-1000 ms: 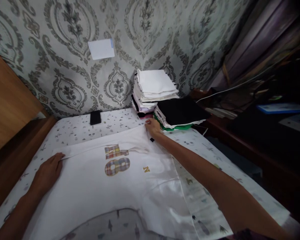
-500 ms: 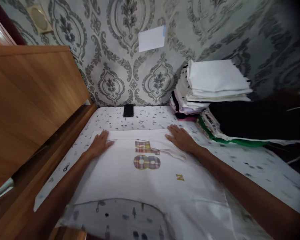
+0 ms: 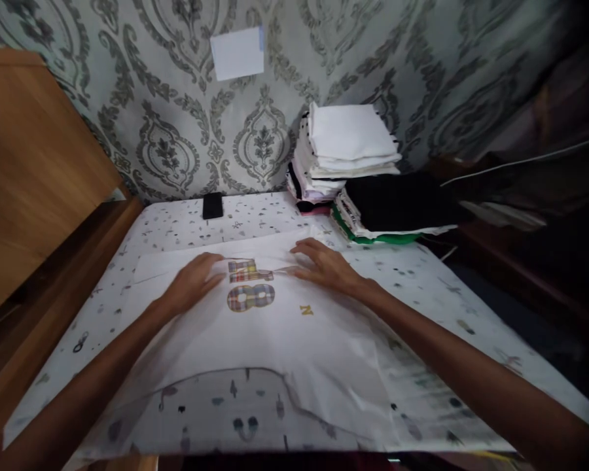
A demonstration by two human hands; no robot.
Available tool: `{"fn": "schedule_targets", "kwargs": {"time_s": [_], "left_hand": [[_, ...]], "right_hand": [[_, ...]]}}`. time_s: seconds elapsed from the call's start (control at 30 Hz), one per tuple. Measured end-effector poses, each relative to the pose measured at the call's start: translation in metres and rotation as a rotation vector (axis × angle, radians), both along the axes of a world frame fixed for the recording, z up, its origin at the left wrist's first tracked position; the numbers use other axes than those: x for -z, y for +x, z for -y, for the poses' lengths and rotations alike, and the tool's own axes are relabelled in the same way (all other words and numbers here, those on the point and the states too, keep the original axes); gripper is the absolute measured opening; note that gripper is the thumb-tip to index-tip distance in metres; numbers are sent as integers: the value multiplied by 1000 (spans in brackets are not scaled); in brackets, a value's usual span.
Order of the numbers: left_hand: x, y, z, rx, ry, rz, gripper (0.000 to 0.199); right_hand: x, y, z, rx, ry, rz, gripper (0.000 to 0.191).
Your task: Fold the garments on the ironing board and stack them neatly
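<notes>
A white garment (image 3: 269, 347) with plaid figures and a small yellow letter N lies spread on the patterned white sheet. My left hand (image 3: 195, 281) rests on its left part, fingers apart and pointing at the plaid print. On the other side of the print, my right hand (image 3: 324, 265) touches the cloth with its fingers spread, the thumb near a small fold. Neither hand is closed round the fabric.
A black phone (image 3: 213, 205) lies by the wall. At the back right stand a pile of white folded clothes (image 3: 353, 134) and a lower pile with black cloth on top (image 3: 402, 203). A wooden cabinet (image 3: 39, 163) borders the left side.
The view has turned to the right. Both hands have moved from the garment's far corners inward, closer to the plaid print, and the cloth between them is slightly rumpled.
</notes>
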State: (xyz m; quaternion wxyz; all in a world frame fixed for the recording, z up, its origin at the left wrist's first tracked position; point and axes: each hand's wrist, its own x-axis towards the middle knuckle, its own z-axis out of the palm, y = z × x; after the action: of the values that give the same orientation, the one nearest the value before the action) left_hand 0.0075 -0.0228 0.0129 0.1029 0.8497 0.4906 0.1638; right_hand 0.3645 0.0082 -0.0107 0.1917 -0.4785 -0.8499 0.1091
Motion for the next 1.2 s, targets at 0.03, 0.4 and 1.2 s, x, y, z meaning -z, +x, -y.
{"fn": "schedule_targets", "kwargs": {"time_s": [0.03, 0.4, 1.2], "left_hand": [[-2, 22, 0, 54, -12, 7, 36], [0, 105, -18, 37, 131, -393, 22], [47, 128, -63, 49, 13, -304, 60]], "right_hand": [[-2, 0, 10, 7, -12, 30, 46], [4, -3, 31, 121, 131, 27, 25], [29, -15, -58, 345, -162, 166, 70]]}}
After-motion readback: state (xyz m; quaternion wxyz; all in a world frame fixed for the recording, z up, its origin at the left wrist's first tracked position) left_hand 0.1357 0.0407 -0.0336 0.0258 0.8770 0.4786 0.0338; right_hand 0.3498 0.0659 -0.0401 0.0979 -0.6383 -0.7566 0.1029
